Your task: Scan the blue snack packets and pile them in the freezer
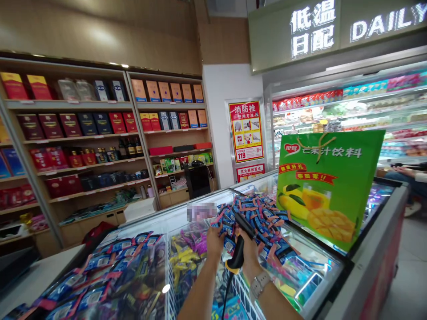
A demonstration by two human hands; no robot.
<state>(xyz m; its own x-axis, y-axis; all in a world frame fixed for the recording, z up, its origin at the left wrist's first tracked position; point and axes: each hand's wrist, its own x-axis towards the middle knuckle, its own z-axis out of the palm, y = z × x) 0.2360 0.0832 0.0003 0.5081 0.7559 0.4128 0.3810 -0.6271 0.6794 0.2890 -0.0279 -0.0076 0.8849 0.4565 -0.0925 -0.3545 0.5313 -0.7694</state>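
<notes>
My right hand (251,254), with a watch on its wrist, is wrapped round the handle of a black and yellow barcode scanner (238,255). The scanner's head points up and to the left, and its cable hangs down from the grip. Close beside it, my left hand (215,240) has its fingers closed on the edge of a blue and pink packet (229,246) with a white label. Just beyond both hands, a heap of similar blue packets (263,218) lies on the glass top of a chest freezer (308,240).
More blue packets (96,275) are spread over the glass at the left. Yellow and purple packs (187,253) lie in the freezer's basket. A green mango drink box (330,191) stands on the right. Boxed goods fill shelves (83,142) behind. A person's arm (408,172) shows far right.
</notes>
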